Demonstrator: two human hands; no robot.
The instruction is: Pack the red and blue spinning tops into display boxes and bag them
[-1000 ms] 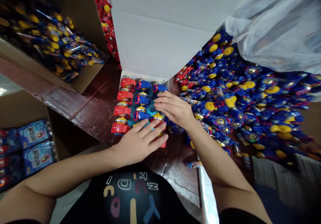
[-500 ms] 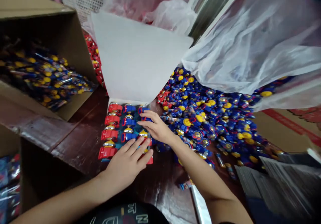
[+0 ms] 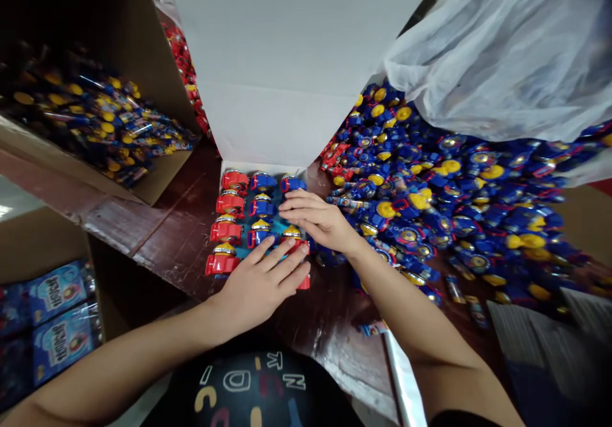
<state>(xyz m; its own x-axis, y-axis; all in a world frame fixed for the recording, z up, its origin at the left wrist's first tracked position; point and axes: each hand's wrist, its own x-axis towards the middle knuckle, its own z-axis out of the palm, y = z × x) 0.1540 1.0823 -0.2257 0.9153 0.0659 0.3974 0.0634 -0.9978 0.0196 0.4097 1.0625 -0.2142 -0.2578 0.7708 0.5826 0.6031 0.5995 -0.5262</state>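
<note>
A white display box stands with its lid raised, its bottom filled with rows of watch-shaped plastic toys. Red toys fill the left column and blue toys the middle one. My left hand lies over the near end of the box, fingers spread on the toys of the middle and right columns. From the right, my right hand reaches over the right column with fingers stretched out, just below a blue toy. Its fingers cover whatever lies beneath them.
A heap of loose blue and yellow toys spreads over the table at right, partly under a clear plastic bag. An open carton of wrapped pieces stands at left. Below it, another carton holds blue printed packs. Grey stacked sheets lie at right.
The view has tilted down and shifted, so the box sits higher and farther right in the picture. Both hands stay over the same part of the box, with little visible movement.
</note>
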